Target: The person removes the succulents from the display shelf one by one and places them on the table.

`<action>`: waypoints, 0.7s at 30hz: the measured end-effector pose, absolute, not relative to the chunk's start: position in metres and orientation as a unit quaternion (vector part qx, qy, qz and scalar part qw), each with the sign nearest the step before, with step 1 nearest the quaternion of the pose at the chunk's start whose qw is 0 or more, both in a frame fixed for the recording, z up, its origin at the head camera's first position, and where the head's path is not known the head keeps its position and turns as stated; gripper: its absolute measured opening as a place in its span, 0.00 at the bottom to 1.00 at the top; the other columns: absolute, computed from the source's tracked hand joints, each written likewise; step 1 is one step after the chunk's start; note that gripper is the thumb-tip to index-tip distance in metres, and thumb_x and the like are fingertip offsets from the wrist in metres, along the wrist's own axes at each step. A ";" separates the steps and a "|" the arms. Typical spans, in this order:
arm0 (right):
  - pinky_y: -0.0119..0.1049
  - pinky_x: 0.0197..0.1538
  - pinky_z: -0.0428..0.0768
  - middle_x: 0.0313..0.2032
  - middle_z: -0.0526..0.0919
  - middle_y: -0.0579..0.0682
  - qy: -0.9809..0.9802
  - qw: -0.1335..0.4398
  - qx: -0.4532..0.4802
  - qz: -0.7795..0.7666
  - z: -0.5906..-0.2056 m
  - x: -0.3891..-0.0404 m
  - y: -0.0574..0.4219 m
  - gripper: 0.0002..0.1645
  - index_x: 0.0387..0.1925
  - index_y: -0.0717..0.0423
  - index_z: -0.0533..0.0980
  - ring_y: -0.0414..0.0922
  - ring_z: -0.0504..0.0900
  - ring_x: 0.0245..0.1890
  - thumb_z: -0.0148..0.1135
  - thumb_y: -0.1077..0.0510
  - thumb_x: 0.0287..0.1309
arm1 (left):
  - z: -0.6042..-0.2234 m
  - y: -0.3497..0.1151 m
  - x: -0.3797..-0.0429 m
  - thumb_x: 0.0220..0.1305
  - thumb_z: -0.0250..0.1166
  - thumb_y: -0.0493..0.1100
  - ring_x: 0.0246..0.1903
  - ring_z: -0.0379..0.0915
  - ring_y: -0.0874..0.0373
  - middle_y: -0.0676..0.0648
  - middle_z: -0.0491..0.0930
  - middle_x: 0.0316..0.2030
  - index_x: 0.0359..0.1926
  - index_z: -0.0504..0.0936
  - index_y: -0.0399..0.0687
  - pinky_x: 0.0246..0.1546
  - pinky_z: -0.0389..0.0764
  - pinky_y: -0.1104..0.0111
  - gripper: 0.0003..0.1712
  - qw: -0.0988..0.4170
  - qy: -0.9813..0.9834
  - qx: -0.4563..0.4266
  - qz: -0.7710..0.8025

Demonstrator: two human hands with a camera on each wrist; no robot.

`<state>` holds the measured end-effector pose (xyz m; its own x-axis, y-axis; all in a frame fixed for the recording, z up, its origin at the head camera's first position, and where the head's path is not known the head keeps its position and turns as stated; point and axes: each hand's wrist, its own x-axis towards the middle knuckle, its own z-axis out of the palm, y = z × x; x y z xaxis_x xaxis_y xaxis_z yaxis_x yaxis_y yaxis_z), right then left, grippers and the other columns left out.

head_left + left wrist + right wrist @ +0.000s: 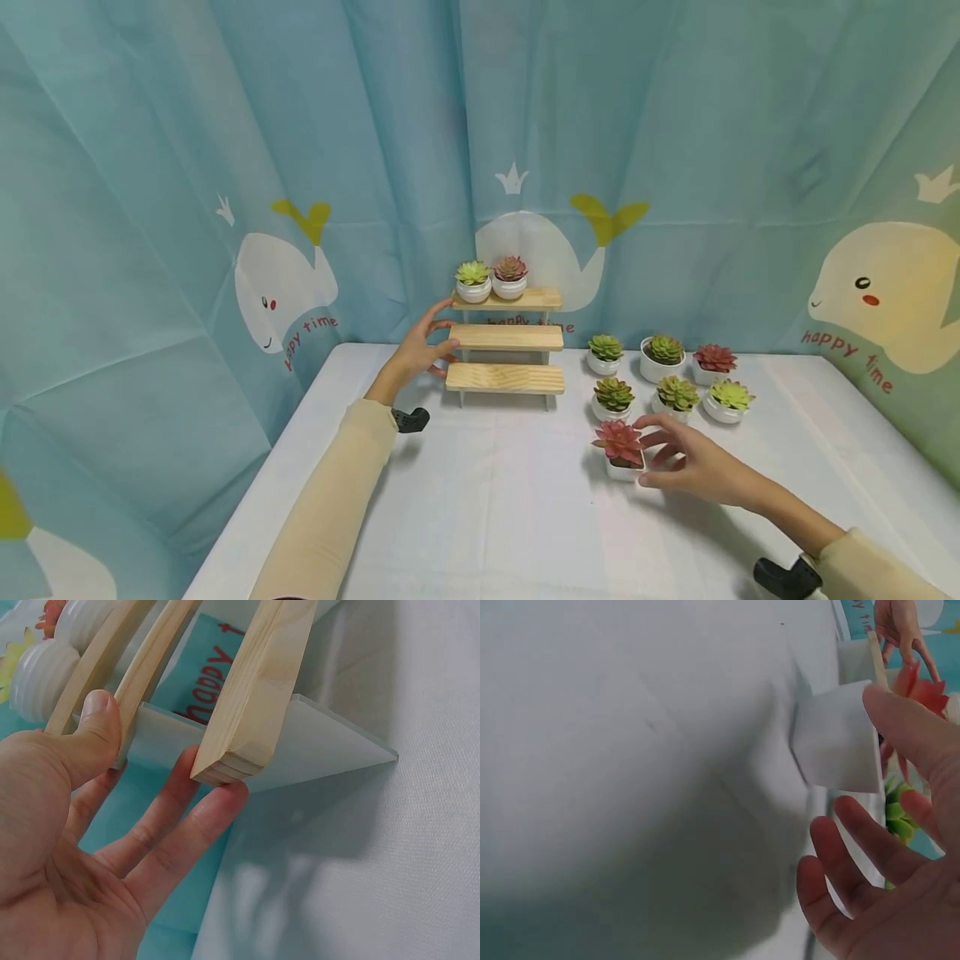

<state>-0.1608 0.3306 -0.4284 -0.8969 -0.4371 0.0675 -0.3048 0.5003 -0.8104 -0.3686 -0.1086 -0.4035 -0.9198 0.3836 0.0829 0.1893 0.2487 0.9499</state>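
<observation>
Touching the ends of the three-tier wooden stand with widely fanned fingers, your left hand seems to steady it. Your right hand curves, fingers apart, beside the red succulent, whose square white pot sits on the table; no firm grip shows. Your left forearm lies farther forward; your right forearm angles in from the lower right.

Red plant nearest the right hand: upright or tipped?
Upright: the head view shows the red plant with leaves above its white pot.
</observation>
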 end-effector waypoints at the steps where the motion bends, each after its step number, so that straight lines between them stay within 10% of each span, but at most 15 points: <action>1: 0.37 0.41 0.85 0.56 0.79 0.65 0.863 0.080 -0.216 -0.449 -0.426 -0.161 0.331 0.38 0.66 0.59 0.65 0.46 0.84 0.43 0.75 0.58 0.61 | -0.403 -0.109 -0.368 0.71 0.67 0.45 0.38 0.86 0.39 0.39 0.62 0.74 0.80 0.54 0.76 0.32 0.88 0.44 0.46 0.083 0.786 0.182 0.585; 21: 0.37 0.43 0.82 0.60 0.77 0.64 0.886 0.175 -0.266 -0.339 -0.359 -0.173 0.348 0.50 0.75 0.59 0.59 0.51 0.82 0.48 0.76 0.52 0.60 | -0.405 -0.109 -0.368 0.71 0.68 0.43 0.37 0.86 0.40 0.39 0.64 0.73 0.80 0.54 0.74 0.33 0.86 0.40 0.46 0.078 0.787 0.186 0.584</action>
